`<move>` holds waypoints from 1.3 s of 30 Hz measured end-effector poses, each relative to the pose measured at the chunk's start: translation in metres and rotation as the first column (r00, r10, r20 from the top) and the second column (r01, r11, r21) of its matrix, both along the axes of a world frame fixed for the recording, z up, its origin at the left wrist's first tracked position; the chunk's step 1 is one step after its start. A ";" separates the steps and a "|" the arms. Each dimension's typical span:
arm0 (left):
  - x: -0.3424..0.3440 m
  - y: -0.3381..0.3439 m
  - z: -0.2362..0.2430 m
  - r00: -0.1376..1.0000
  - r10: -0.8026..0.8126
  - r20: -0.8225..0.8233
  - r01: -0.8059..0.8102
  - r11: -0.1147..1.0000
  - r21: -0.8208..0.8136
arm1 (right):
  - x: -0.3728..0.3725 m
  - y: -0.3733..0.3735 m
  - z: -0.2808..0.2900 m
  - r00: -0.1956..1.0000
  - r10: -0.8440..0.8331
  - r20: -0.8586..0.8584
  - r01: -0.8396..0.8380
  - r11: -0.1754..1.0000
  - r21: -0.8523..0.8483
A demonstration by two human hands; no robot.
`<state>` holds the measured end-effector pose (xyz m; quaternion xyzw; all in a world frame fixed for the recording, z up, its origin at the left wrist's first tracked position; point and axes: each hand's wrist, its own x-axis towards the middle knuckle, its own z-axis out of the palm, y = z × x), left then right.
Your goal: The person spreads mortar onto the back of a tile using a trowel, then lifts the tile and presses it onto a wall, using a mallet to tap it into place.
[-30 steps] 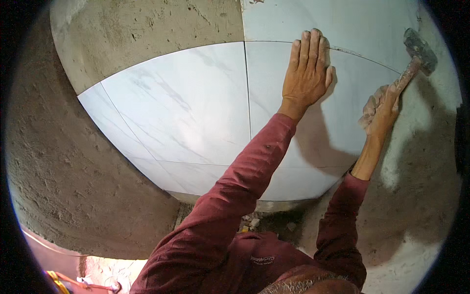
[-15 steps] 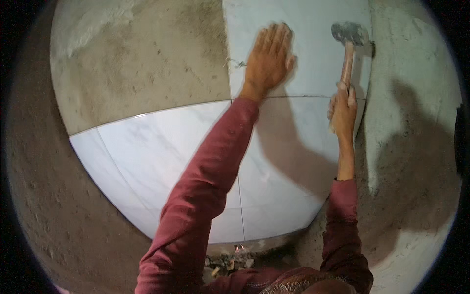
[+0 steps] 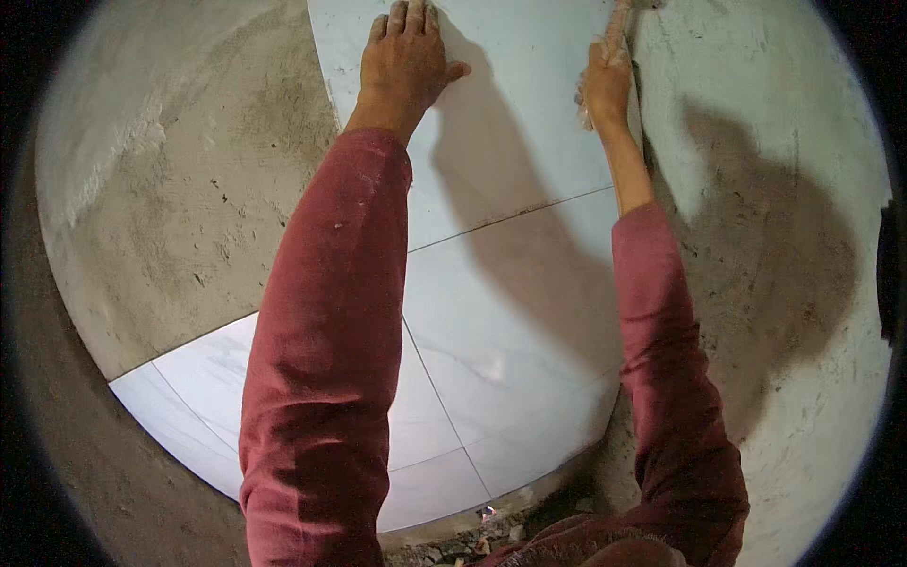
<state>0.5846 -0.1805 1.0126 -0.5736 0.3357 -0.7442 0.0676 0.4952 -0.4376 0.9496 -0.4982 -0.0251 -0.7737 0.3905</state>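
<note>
My left hand (image 3: 404, 64) lies on a large white tile (image 3: 539, 66) near its left edge, fingers together and stretched away, thumb out to the side. My right hand (image 3: 607, 90) is closed around the wooden handle (image 3: 618, 26) of a mallet, over the right side of the same tile. The mallet's dark head is beyond the upper edge of the picture now. A thin joint parts this tile from a nearer white tile (image 3: 501, 378).
To the left stretches rough grey-brown mortar (image 3: 217, 180), bordered below by more white marbled tiles (image 3: 198, 406). A rough plastered wall (image 3: 765, 142) runs close along the right, with my shadow on it. Small rubble (image 3: 463, 546) lies by the tiles' near edge.
The view has shifted, so the tiles sit lower in the picture. My left hand has slid farther along the tile, and the right hand has carried the mallet farther away, its head leaving view.
</note>
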 end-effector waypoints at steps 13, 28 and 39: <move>-0.003 -0.003 -0.007 1.000 0.002 0.011 -0.002 0.999 -0.032 | -0.027 0.014 0.025 0.965 0.257 -0.056 -0.256 0.966 0.035; -0.007 -0.033 -0.242 0.913 -0.319 -0.256 0.272 0.941 -0.200 | -0.085 0.105 -0.024 0.969 -0.039 -0.245 0.041 0.999 0.004; -0.011 -0.008 -0.303 0.870 -0.289 -0.399 0.211 0.950 -0.229 | -0.020 0.072 -0.109 0.908 0.149 -0.393 -0.117 0.988 0.104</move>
